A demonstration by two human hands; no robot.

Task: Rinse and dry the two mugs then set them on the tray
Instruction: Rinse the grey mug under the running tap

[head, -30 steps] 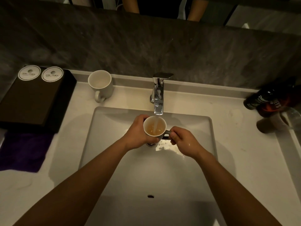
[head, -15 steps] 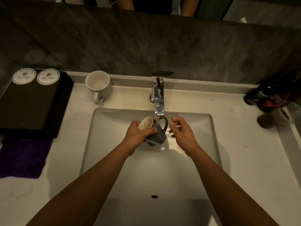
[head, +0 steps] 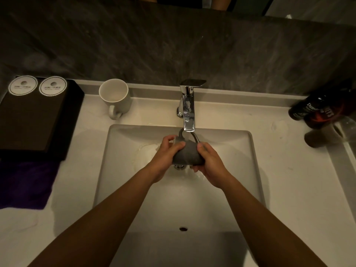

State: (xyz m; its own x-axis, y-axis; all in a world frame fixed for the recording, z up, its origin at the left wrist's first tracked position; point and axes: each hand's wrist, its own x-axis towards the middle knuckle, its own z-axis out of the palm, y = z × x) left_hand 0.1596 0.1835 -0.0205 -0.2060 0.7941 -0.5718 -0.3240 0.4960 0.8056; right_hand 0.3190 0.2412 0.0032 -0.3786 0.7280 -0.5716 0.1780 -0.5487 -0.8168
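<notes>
The grey mug (head: 187,155) is held low over the white sink basin (head: 123,151), just under the spout of the chrome faucet (head: 187,108) and above the drain (head: 179,166). It lies tipped on its side, with its long axis running roughly left to right: the mouth is towards the left and slightly away, the base towards the right and nearer the person. Its handle loop stands upward, close to the spout tip. The left hand (head: 167,151) grips the mouth end, with the thumb across the body and the fingers curled at the rim. The right hand (head: 210,164) wraps the base end, thumb on top. The basin walls stand well clear of both hands on every side, and open room lies towards the near edge, where the overflow hole (head: 183,228) sits. The white mug (head: 115,97) stands upright on the surface (head: 289,180) behind the basin's back-left corner, its handle pointing towards the person. The black tray (head: 38,120) lies at the far left near the wall, with a purple cloth (head: 25,184) just in front of it. Dark bottles (head: 308,110) crowd the back-right corner
</notes>
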